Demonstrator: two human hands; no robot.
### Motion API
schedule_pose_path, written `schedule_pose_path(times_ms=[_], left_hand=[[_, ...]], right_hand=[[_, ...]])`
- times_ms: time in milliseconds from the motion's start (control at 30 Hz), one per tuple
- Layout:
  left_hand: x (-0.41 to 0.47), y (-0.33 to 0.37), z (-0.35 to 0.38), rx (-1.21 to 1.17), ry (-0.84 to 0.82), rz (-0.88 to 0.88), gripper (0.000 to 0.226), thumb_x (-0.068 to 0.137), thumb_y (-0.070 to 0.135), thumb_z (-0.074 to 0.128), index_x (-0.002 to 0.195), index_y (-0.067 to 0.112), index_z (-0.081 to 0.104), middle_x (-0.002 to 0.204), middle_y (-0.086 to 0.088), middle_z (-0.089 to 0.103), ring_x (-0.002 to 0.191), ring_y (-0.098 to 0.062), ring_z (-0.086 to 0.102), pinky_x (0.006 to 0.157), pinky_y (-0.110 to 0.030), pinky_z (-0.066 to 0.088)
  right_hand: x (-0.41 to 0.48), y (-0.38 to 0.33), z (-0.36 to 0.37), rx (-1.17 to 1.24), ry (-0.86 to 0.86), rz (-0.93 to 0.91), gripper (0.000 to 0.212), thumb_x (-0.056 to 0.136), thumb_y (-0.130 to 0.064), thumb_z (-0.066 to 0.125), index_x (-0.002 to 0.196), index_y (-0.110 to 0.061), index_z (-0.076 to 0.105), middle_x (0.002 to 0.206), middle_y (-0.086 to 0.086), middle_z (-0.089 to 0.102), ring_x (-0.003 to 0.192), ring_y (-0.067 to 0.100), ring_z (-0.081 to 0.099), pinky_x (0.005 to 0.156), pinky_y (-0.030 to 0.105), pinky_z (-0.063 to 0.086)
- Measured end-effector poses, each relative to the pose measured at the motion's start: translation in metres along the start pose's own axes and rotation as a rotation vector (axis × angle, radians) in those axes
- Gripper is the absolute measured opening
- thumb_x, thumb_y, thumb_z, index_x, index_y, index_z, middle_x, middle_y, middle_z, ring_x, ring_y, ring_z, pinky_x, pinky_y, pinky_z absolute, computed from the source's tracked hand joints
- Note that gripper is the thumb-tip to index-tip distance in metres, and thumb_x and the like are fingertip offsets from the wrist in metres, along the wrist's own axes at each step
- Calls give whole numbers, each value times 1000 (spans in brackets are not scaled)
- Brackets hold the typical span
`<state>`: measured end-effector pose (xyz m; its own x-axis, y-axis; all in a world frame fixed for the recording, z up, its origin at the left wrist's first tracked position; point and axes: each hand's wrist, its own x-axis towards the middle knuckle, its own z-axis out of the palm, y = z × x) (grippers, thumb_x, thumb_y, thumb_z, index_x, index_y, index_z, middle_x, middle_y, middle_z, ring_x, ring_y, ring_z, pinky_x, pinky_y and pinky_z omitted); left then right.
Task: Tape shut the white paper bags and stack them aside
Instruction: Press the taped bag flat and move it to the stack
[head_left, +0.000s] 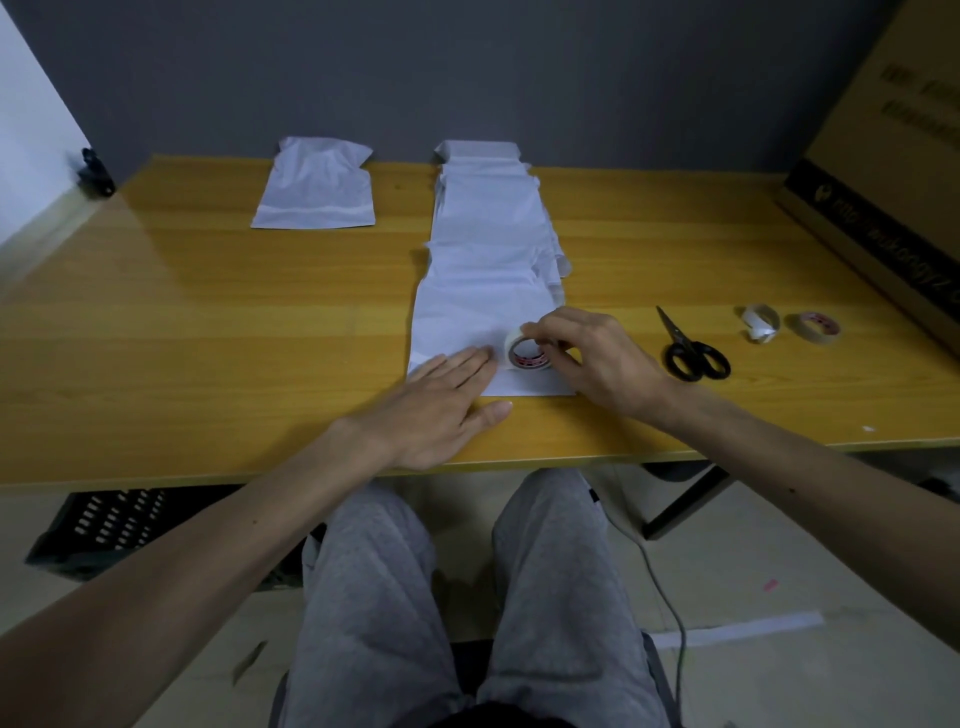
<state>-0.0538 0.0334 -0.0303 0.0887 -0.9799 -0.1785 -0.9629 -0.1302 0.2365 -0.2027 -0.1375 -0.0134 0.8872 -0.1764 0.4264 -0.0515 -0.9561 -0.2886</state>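
Two hands: the left hand (441, 400) and the right hand (592, 358) meet over the near part of the wooden worktop (208, 312) in the head view.
Left: the left hand lies flat, fingers straight and together, pressing on the near left corner of the nearest bag (457, 317); its thumb rests on bare wood.
Right: the right hand has fingers and thumb curled round the tape roll (524, 354), holding it.
Tape: the tape roll stands on edge on the nearest bag, just beside the left fingertips, with red print inside its core.
Bags: the white paper bags (488, 228) lie in an overlapping row down the middle of the worktop, from its far edge towards the near edge.
Aside: a single bag (317, 192) lies flat at the far left, well apart from the row.
Tools: black-handled scissors (693, 348) lie to the right of the right hand, blades pointing away; further right are a crumpled white scrap (759, 323) and a second roll (814, 327) lying flat.
Box: a cardboard box (883, 156) stands at the right end.
Below: grey trousers (374, 597) and, at left, a black crate (98, 525).
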Motion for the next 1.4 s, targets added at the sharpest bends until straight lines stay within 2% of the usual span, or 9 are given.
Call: schedule_pose_path(times_ms=[233,367,533,667,767,867,1067,1200,1400], left_hand=[[0,-1,1,-4,-4,5,82,84,66,1,154,22,-5,160,10,-12,144,0,-15,118,-25,-9],[0,-1,0,-11,-4,4,81,85,64,2,154,22,-4,160,11,-12,144,1,-14,118,-24,-9],[0,-3,1,-17,-4,11,81,85,65,2,154,22,-4,160,11,-13,143,1,-15,118,-25,-9],[1,-3,2,-20,-4,8,80,85,65,2,153,23,-4,159,12,-14,143,2,-16,118,-24,-10],[1,-2,2,-28,-7,7,80,85,65,3,154,23,-3,159,12,-13,143,2,-16,118,-24,-9],[1,-1,0,-35,-15,5,80,85,64,3,154,23,-3,160,12,-13,143,1,-15,119,-26,-8],[1,0,-2,-42,-24,7,81,85,65,3,154,22,-3,160,11,-13,144,0,-15,119,-27,-7],[1,-1,-3,-36,-24,1,81,85,66,3,154,23,-2,160,11,-13,144,0,-14,120,-27,-6],[1,2,-5,-20,-11,-7,82,85,66,4,154,22,2,160,10,-10,145,-2,-12,120,-28,-3]], right_hand=[[-5,6,-8,-54,-55,5,27,88,5,58,112,-7,64,102,9,65,91,23,62,79,29,48],[-10,9,-13,-78,-76,20,27,90,2,56,113,-10,63,107,8,65,95,25,62,81,37,51],[-14,9,-22,-108,-129,16,27,90,2,54,112,-10,63,105,7,63,94,27,60,78,40,50],[-16,7,-27,-154,-155,35,33,90,3,51,116,-13,63,111,7,60,95,30,60,74,44,51],[-15,6,-30,-235,-172,1,36,87,5,52,116,-13,64,112,10,61,86,35,60,67,37,46],[-10,4,-32,-333,-217,-50,38,85,6,52,115,-12,65,112,12,62,82,36,60,70,32,34],[-3,0,-37,-400,-256,-90,38,82,7,54,112,-13,67,109,12,64,77,34,61,70,32,35],[-3,-2,-38,-433,-269,-122,42,76,11,64,109,-14,69,103,12,66,61,32,57,65,27,32],[1,0,-35,-427,-300,-106,45,84,8,56,119,-19,65,114,12,60,71,35,54,63,31,31]])
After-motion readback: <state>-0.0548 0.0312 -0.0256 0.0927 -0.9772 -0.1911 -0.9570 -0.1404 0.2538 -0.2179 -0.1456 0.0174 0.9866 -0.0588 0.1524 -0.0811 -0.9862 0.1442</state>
